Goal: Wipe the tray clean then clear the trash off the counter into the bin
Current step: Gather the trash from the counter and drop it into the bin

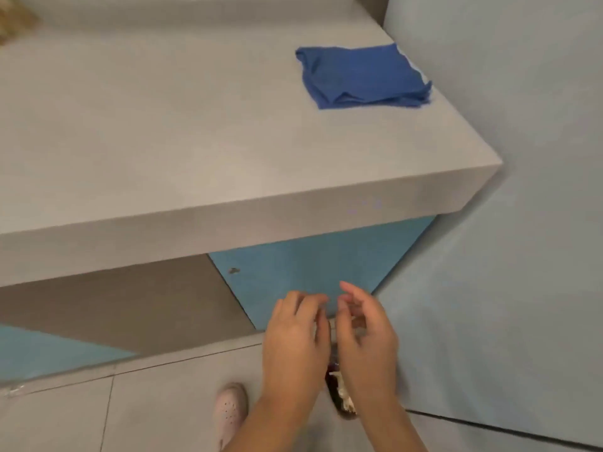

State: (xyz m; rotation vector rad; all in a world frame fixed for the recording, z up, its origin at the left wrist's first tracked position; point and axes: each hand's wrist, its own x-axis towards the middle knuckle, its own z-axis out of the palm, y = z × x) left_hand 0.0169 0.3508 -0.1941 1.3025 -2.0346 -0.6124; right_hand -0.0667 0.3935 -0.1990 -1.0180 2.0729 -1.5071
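Observation:
My left hand (295,340) and my right hand (367,340) hang side by side below the counter's front edge, palms turned toward each other, fingers loosely curled. Neither plainly grips anything; a pale blur shows between the palms. Directly under them a dark bin (336,394) peeks out, mostly hidden by my wrists, with whitish crumpled trash (344,394) inside. A folded blue cloth (363,76) lies on the grey counter (163,141) near its far right corner. The tray is out of view.
The counter ends at a corner on the right beside a pale blue wall (522,223). Blue cabinet panels (310,272) sit under the counter. A brownish object (13,21) shows at the far left edge. My pink shoe (228,412) stands on the tiled floor.

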